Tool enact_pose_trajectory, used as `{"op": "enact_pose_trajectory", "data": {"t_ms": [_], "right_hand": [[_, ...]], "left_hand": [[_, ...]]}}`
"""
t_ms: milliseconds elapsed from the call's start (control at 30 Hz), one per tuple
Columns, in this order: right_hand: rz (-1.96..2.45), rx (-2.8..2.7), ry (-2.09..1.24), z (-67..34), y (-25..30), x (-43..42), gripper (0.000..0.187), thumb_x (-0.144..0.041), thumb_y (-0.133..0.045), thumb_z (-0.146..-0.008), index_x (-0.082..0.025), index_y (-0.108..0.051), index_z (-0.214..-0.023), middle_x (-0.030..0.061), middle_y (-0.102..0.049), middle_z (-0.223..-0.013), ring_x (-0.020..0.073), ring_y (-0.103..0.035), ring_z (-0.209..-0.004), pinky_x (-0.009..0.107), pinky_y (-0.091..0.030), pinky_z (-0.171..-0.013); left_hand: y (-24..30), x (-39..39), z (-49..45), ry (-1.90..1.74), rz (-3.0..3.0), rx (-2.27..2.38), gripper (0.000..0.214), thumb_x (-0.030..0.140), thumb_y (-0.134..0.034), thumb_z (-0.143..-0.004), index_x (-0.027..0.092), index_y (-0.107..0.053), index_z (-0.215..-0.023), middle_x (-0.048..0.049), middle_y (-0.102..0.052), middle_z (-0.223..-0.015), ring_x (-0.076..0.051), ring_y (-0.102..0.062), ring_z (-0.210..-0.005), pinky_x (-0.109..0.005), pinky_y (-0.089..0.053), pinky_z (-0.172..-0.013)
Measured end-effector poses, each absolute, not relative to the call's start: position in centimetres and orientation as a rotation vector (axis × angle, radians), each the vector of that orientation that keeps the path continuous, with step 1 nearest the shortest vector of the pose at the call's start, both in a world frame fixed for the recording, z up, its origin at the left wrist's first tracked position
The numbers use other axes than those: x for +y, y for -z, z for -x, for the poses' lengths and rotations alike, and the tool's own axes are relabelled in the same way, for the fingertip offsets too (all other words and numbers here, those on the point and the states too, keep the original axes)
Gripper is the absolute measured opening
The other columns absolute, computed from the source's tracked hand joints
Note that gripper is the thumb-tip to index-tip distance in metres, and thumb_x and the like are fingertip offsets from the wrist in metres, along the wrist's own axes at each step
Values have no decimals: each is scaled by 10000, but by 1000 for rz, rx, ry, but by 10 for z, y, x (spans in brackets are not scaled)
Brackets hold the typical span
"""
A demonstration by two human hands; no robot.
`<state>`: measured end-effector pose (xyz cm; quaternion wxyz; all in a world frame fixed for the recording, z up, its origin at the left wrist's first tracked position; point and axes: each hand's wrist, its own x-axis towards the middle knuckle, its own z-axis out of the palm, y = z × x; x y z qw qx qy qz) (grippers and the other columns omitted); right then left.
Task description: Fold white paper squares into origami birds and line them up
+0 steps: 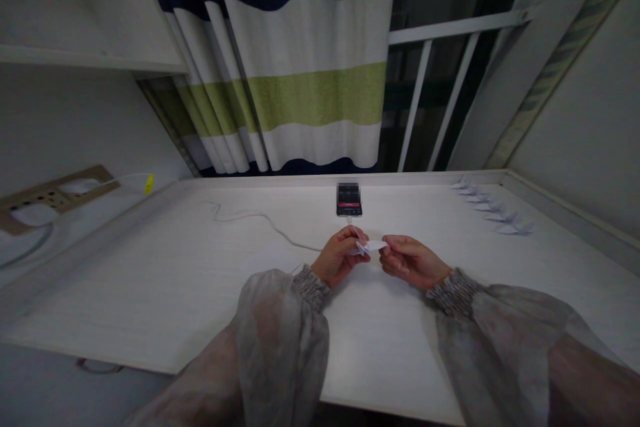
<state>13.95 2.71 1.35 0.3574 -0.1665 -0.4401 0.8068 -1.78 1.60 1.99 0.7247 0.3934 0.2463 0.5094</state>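
A small piece of folded white paper [373,246] is held between both hands above the white desk. My left hand [343,256] pinches its left part, where several folds and points stick out. With thumb and fingertips, my right hand [413,260] grips the tapered right end. Part of the paper is hidden behind the fingers. Just beyond my left hand lies a phone [349,199] with a lit screen. Several folded white paper figures [493,207], shaped like cranes, stand in a row at the desk's far right.
A white cable [270,220] runs over the desk [150,287] toward the phone. On the left wall is a socket strip [60,197] with plugs in it. A striped curtain [315,67] and white window bars [450,30] are behind the desk. A shelf [90,57] juts out at upper left.
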Motion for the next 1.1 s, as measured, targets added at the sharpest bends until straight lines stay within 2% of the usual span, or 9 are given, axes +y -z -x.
{"op": "enact_pose_trajectory", "data": {"t_ms": [133, 300, 400, 500, 633, 767, 900, 1100], "right_hand": [[372, -1153, -2071, -139, -13, 27, 224, -302, -587, -708, -144, -502, -574, -56, -421, -367, 43, -291, -329, 200, -170, -374], [414, -1151, -2065, -138, -14, 25, 222, -292, -621, -665, -153, -481, -563, -48, -460, -386, 46, -335, -337, 191, -216, -383], [550, -1169, -2050, -139, -14, 27, 275, -393, -588, -687, -148, -507, -591, -24, -499, -412, 62, -385, -344, 193, -237, -371], [758, -1155, -1957, -141, -14, 33, 399, -518, -491, -717, -136, -530, -609, -11, -491, -404, 65, -376, -321, 190, -213, -338], [969, -989, -1396, -144, -15, 40, 329, -453, -520, -716, -159, -490, -571, -50, -423, -419, 45, -343, -355, 176, -212, -346], [980, -1239, -850, -142, -15, 31, 222, -352, -513, -741, -175, -492, -608, -46, -420, -486, 65, -360, -439, 193, -287, -414], [929, -1709, -523, -135, -15, 14, 79, -258, -531, -725, -186, -500, -734, -28, -446, -597, 94, -401, -528, 224, -346, -497], [943, -1946, -220, -127, -19, 3, 50, -228, -495, -755, -184, -488, -776, 2, -471, -668, 105, -427, -557, 232, -352, -509]], "left_hand": [[-19, 16, 17, -1119, -876, 529, 135, 148, -612, -598, 132, -495, -661, 22, -484, -660, -57, -466, -557, -191, -430, -505], [-19, 16, 17, -1115, -868, 537, 147, 150, -618, -587, 133, -493, -661, 21, -481, -661, -59, -467, -560, -191, -430, -504], [-19, 17, 18, -1134, -865, 545, 161, 162, -628, -577, 135, -491, -657, 24, -478, -661, -56, -465, -556, -187, -425, -499], [-19, 18, 19, -1160, -870, 571, 169, 170, -633, -573, 134, -492, -658, 28, -482, -664, -52, -471, -549, -190, -426, -507], [-18, 19, 18, -1198, -896, 628, 185, 176, -643, -563, 136, -495, -667, 35, -497, -671, -50, -484, -526, -209, -427, -531], [-19, 19, 16, -1245, -917, 698, 187, 174, -648, -562, 135, -494, -660, 37, -515, -652, -60, -506, -535, -223, -410, -563], [-18, 18, 14, -1275, -926, 704, 193, 183, -658, -563, 135, -496, -657, 33, -534, -628, -67, -508, -559, -231, -388, -601], [-15, 19, 12, -1269, -953, 709, 183, 162, -670, -556, 126, -521, -655, 37, -529, -614, -57, -482, -571, -211, -360, -613]]}}
